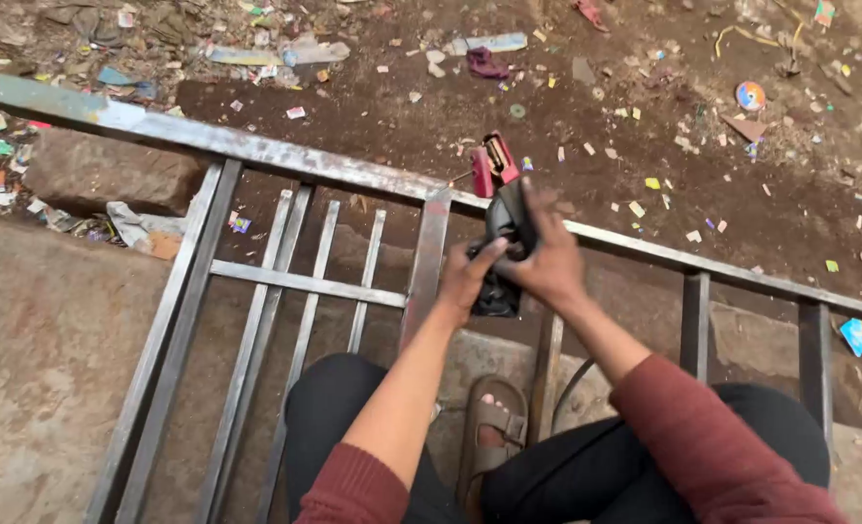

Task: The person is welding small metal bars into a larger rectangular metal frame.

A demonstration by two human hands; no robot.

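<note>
Steel gate frame (305, 283) lies on littered dirt ground (586, 107).

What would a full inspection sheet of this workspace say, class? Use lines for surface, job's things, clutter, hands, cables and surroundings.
Surface: grey welded steel bar frame lying over a rough concrete slab.
Job's things: black hand-held tool with a red clamp-like part, resting on the frame's top rail.
Clutter: paper scraps, wrappers and a round disc on the dirt.
Hands: left hand and right hand both grip the tool.
Cables: one thin dark cable near the knee.
Surroundings: bare brown dirt ground, stone block.
</note>
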